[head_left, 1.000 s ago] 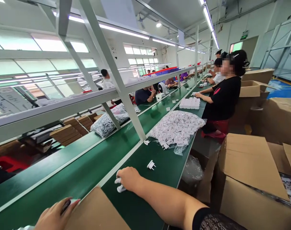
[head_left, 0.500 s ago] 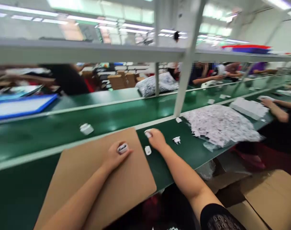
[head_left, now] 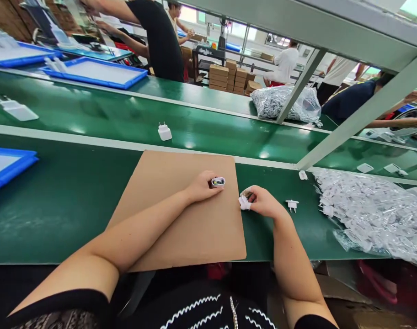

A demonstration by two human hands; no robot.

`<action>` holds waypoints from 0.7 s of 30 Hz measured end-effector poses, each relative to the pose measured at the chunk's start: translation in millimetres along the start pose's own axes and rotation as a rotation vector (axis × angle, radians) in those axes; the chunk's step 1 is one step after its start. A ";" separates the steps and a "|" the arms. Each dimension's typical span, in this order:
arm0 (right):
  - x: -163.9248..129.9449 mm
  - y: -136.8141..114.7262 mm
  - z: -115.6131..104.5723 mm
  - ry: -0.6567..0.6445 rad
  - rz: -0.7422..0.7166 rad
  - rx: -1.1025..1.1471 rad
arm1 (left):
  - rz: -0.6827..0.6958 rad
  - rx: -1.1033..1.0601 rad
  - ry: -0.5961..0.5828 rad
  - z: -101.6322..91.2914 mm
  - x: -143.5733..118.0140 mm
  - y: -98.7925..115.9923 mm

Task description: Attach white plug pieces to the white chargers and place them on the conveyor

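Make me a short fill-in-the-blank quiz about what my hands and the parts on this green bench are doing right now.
1. The left hand holds a white charger shell over the ____ sheet.
2. The right hand grips a white plug piece just off the sheet's ____ edge.
3. A lone white charger stands on the green ____ beyond the sheet.
4. The clear bag of white parts lies to the ____ of the right hand.

Missing words: cardboard; right; belt; right

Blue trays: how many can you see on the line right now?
3: one blue tray at the near left edge, one on the far side, one at the far left corner. More may lie outside the view.
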State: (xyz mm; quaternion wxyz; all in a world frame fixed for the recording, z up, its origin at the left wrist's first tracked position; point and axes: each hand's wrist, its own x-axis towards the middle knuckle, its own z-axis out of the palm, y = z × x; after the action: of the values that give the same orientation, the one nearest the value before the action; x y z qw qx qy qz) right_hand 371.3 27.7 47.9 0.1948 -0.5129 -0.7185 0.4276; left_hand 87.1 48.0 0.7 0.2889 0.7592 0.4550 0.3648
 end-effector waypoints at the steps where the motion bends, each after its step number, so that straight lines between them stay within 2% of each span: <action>1: 2.5 -1.9 -0.1 0.019 0.013 0.104 | 0.007 -0.034 -0.015 -0.6 0.0 -0.4; 5: 6.4 -12.9 -5.2 0.032 0.036 0.523 | 0.009 -0.114 -0.089 -1.4 -1.2 1.4; 9: 5.7 -21.3 -3.2 -0.036 0.071 0.673 | 0.034 -0.154 -0.151 4.7 -4.0 10.2; 11: 7.8 -22.4 2.9 -0.019 0.069 0.695 | 0.091 -0.158 -0.165 9.2 -4.9 13.5; 13: 11.7 -22.2 12.2 0.045 0.037 0.697 | 0.163 -0.154 -0.161 12.6 -4.5 13.7; 16: 18.1 -21.9 30.9 0.225 -0.049 0.627 | 0.205 -0.151 -0.150 14.1 -2.1 8.7; 19: 20.5 -22.3 49.6 0.408 -0.165 0.432 | 0.199 -0.155 -0.159 13.1 0.1 3.3; 21: 19.5 -22.8 57.7 0.445 -0.274 0.251 | 0.200 -0.168 -0.168 12.2 0.7 1.9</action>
State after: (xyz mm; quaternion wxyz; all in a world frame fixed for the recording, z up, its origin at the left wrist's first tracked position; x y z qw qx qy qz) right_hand 309.1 18.9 31.2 0.4655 -0.4641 -0.6622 0.3596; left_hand 98.2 46.5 -4.6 0.3509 0.8017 0.3191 0.3638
